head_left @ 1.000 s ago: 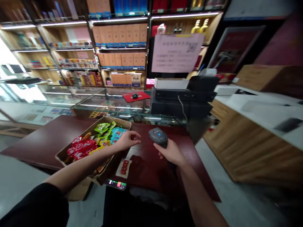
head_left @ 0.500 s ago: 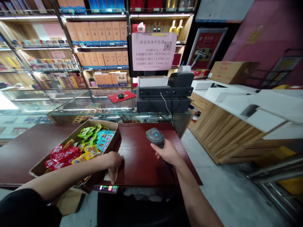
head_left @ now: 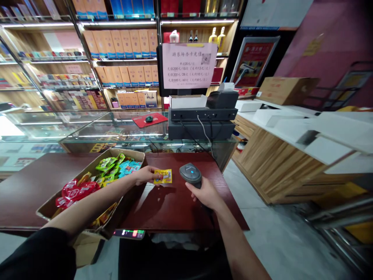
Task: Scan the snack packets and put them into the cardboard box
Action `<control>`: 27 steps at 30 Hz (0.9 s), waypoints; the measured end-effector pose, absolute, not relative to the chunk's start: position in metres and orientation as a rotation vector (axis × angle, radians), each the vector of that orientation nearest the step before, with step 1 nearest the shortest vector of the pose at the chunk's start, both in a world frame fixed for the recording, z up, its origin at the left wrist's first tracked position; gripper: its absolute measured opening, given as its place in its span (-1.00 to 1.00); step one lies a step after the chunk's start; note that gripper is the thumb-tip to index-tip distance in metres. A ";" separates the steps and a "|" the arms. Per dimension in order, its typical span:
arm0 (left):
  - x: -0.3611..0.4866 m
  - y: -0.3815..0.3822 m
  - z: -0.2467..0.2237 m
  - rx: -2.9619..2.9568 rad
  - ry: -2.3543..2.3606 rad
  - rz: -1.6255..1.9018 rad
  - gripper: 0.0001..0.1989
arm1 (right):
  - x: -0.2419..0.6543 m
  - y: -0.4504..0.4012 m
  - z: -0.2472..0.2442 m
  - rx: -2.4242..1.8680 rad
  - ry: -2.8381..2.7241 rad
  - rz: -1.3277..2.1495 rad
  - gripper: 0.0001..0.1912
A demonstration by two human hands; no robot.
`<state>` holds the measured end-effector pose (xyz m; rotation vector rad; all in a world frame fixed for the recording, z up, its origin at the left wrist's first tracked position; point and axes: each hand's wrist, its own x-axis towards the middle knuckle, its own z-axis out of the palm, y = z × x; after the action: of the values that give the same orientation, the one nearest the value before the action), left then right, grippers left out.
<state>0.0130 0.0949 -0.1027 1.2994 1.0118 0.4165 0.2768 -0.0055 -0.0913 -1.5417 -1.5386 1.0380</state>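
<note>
My left hand [head_left: 147,175] pinches a small yellow snack packet [head_left: 163,176] by its left end, holding it above the dark red table. In my right hand [head_left: 206,191] is a grey handheld barcode scanner [head_left: 190,174], gripped by its handle with the head turned toward the packet. A gap separates scanner and packet. To the left lies a cardboard box [head_left: 136,154] with green packets [head_left: 108,164], blue packets [head_left: 128,168] and red heart-shaped packages [head_left: 74,193]. My left forearm crosses over the box and hides part of its contents.
A phone [head_left: 129,233] with a lit screen is at the table's front edge. Behind the table [head_left: 186,212] stand a glass counter [head_left: 122,126], a monitor bearing a pink sign [head_left: 189,66], and a receipt printer [head_left: 222,99]. A wooden cabinet [head_left: 271,163] is on the right.
My left hand has risen from the table's front edge beside the box, moving forward and right, and now holds up the yellow packet. My right hand with the scanner has barely moved.
</note>
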 end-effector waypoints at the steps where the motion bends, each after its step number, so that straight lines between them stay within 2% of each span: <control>1: 0.015 0.100 -0.106 1.206 1.013 0.480 -0.57 | 0.276 -0.006 -0.092 -1.545 -1.536 1.042 -0.74; 9: 0.033 0.116 -0.113 0.978 1.153 0.727 -0.48 | 0.272 -0.006 -0.102 -1.529 -1.572 1.074 -0.76; 27: 0.034 0.126 -0.120 1.052 1.172 0.749 -0.46 | 0.271 -0.004 -0.100 -1.524 -1.593 1.097 -0.77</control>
<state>0.0341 0.1260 -0.1205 1.0518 1.1721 0.7485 0.2708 -0.0041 -0.1002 -1.5244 -1.5932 1.0968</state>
